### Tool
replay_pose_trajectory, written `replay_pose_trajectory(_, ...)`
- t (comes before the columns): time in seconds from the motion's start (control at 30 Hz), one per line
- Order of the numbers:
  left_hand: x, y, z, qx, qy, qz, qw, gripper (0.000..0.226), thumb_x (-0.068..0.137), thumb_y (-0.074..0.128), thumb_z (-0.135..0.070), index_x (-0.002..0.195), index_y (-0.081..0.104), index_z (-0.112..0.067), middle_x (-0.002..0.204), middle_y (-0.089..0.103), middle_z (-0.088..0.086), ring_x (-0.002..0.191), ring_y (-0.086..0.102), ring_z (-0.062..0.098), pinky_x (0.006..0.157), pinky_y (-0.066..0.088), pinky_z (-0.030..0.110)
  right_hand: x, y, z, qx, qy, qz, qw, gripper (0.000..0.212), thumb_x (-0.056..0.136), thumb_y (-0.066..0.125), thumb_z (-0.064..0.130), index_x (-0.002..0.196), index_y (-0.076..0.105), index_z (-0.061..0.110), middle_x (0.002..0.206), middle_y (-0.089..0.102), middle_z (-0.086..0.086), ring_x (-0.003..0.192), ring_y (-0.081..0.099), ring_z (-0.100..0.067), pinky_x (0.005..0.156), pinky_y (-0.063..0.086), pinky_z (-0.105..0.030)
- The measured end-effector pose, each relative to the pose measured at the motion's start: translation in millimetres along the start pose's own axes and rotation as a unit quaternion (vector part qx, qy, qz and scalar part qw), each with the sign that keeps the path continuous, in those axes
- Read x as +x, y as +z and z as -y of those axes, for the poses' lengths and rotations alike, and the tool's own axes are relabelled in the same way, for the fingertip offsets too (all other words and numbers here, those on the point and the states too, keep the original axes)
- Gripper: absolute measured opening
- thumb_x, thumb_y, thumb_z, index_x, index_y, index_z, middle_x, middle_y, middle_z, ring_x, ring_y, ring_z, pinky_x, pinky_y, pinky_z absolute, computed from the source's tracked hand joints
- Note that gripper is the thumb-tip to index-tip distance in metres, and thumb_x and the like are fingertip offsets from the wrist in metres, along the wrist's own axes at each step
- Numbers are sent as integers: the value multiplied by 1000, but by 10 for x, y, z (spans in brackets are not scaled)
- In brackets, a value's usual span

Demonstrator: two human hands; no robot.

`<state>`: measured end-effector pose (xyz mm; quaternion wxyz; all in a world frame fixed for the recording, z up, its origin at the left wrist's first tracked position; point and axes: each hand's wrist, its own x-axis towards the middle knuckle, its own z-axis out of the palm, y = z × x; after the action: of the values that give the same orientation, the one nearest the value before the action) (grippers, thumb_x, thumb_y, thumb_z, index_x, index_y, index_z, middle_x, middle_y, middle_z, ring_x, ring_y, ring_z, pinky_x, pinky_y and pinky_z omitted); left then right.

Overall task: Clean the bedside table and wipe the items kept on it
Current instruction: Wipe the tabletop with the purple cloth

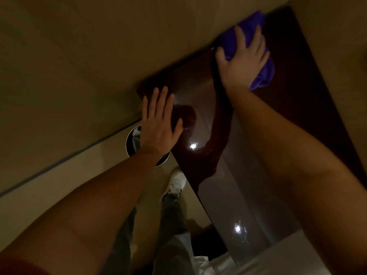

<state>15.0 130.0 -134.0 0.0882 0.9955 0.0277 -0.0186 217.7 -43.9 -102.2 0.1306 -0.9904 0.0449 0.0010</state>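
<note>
The bedside table has a dark, glossy top that reflects ceiling lights and runs from upper right to lower middle. A purple cloth lies bunched at its far end by the wall. My right hand presses flat on the cloth, fingers spread over it. My left hand rests palm-down with straight fingers on the table's left corner. No other items show on the tabletop.
A round dark bin with a metal rim stands on the floor left of the table, partly behind my left wrist. The beige wall borders the table's far edge. My leg and a white shoe are below; white bedding lies at the bottom.
</note>
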Motion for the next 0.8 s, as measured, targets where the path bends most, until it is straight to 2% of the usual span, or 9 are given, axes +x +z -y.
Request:
replay_pose_trajectory(0.17,-17,33,1,-7,-2,-9,1000,74,105,21,-56,160,22,-7,170,14,15,159,8,32,127,10,56,-757,67,155,-9,-93,27,995,69,87,53,62,151,49,38,167,30,-11,154,28,-36,125,17,-56)
replay_pose_trajectory(0.27,-31,52,26,-25,5,-25,999,73,105,21,-53,160,19,-4,170,14,16,158,9,31,127,10,57,-1341,59,107,-15,-131,38,991,67,87,56,60,150,51,36,166,32,-14,153,30,-38,124,18,-58)
replay_pose_trajectory(0.47,-34,118,50,-24,6,-33,999,72,106,16,-53,161,17,-6,170,13,15,159,7,29,128,7,54,-2363,11,-413,-12,-120,61,991,68,89,57,61,151,47,37,166,31,-15,154,26,-40,123,15,-64)
replay_pose_trajectory(0.57,-32,122,52,-3,2,-25,1000,72,104,16,-52,161,15,-8,171,10,13,159,4,28,128,4,52,-2506,-91,-887,-29,-67,52,996,70,84,61,60,148,51,35,164,35,-17,152,29,-43,122,18,-66)
replay_pose_trajectory(0.63,-34,125,42,5,0,-24,1000,71,104,25,-49,161,16,-8,171,9,13,159,4,28,128,5,53,-2336,-175,-1139,-35,-5,29,999,70,84,59,59,147,54,31,163,36,-19,151,32,-44,121,21,-67)
replay_pose_trajectory(0.8,-26,119,26,-3,-7,-32,999,72,101,35,-45,160,20,-8,171,11,13,159,6,29,128,5,53,-1197,-211,-1118,-30,164,-33,986,74,86,47,64,154,45,35,168,29,-13,154,28,-36,123,21,-58)
